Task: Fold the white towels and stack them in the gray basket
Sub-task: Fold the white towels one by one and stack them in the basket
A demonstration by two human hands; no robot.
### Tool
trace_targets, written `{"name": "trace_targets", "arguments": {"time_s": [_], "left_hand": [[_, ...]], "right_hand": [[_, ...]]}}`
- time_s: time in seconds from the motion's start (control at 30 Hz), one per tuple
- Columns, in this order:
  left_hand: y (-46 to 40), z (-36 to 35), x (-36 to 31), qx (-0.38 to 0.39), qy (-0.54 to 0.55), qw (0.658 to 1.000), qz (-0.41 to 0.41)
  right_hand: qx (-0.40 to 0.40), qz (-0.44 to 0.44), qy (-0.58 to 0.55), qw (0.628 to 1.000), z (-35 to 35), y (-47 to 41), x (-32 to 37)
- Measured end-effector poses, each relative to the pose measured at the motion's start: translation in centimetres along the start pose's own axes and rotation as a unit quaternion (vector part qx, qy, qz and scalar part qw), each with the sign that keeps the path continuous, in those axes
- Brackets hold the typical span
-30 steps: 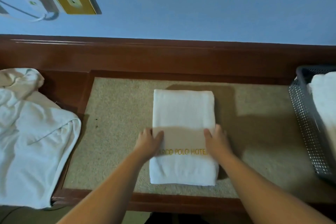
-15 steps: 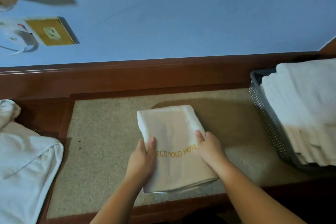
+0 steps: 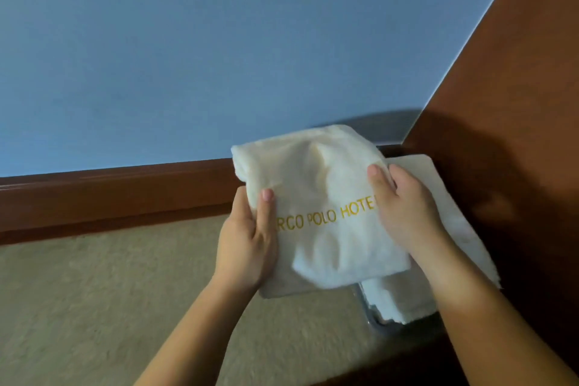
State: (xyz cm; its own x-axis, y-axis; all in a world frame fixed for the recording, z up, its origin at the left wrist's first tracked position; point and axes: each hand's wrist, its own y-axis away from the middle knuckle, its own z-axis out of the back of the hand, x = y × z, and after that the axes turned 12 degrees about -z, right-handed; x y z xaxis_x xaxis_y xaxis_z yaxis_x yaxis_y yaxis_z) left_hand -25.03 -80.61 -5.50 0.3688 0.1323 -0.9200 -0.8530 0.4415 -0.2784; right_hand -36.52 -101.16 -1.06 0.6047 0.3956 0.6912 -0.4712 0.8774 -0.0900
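Observation:
A folded white towel (image 3: 326,197) with gold lettering is lifted off the counter, held between both hands. My left hand (image 3: 247,244) grips its left edge, thumb on top. My right hand (image 3: 407,207) grips its right edge, thumb on top. The towel hangs over the left side of the gray basket (image 3: 376,323), of which only a front corner shows. A stack of folded white towels (image 3: 454,229) fills the basket beneath and right of the held towel.
A beige speckled counter top (image 3: 109,291) spreads to the left, edged by a dark wooden ledge (image 3: 109,191) under a blue wall. A brown wooden panel (image 3: 517,103) rises close behind the basket on the right.
Both hands picked the folded towel up from the counter and carried it right, over the basket. The view swung right, so the pile of unfolded cloth at the left is out of sight.

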Motion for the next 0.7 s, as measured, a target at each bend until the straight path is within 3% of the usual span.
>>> {"name": "trace_targets", "arguments": {"time_s": [0.27,0.4,0.5,0.57,0.7], "left_hand": [[-2.2,-15.0,-7.3,0.058,0.092,0.994,-0.031],[0.8,-21.0,-5.6,0.175,0.052,0.981,0.067],[3.8,-23.4,-2.7,0.299,0.022,0.942,0.149],[4.8,-23.7,-1.3,0.312,0.017,0.939,0.143],[3.7,-23.2,-0.8,0.297,0.008,0.946,0.132]], "right_hand": [[-0.067,0.017,0.079,0.994,11.9,-10.0,-7.0],[-0.002,-0.079,0.162,0.984,11.6,-11.6,-13.9],[0.077,-0.201,0.17,0.962,9.1,-11.0,-20.1],[0.091,-0.235,0.155,0.955,8.1,-10.2,-22.5],[0.077,-0.211,0.122,0.967,8.2,-10.4,-22.2]]}}
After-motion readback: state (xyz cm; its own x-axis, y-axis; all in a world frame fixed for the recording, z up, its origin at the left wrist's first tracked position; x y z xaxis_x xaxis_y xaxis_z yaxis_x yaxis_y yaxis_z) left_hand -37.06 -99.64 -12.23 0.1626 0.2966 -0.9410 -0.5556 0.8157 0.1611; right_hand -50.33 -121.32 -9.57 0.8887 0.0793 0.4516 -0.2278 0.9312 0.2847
